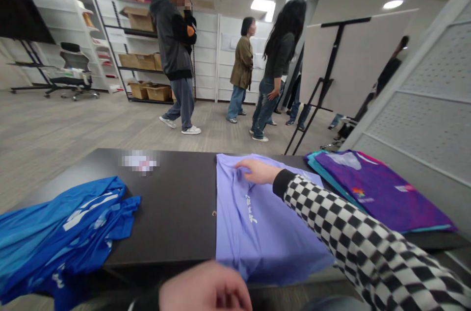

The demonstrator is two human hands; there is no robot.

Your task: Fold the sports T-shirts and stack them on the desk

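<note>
A lavender T-shirt [272, 237] with white lettering lies spread on the black table [172, 203], its near edge hanging over the front. My right hand [257, 171], in a checkered sleeve with a black cuff, rests on the shirt's far part. Its fingers are stretched out and slightly bent, touching the fabric among small folds. Low in the view and blurred, my left hand [206, 287] is in front of the shirt's near left corner. Its fingers are curled; whatever may be inside them is hidden.
Crumpled blue shirts [84, 222] hang over the table's left front edge. A folded purple shirt [382, 188] lies on teal fabric at the right. A pixelated item [140, 161] is at the back. Beyond are several people, a whiteboard [353, 65] and shelves [140, 31].
</note>
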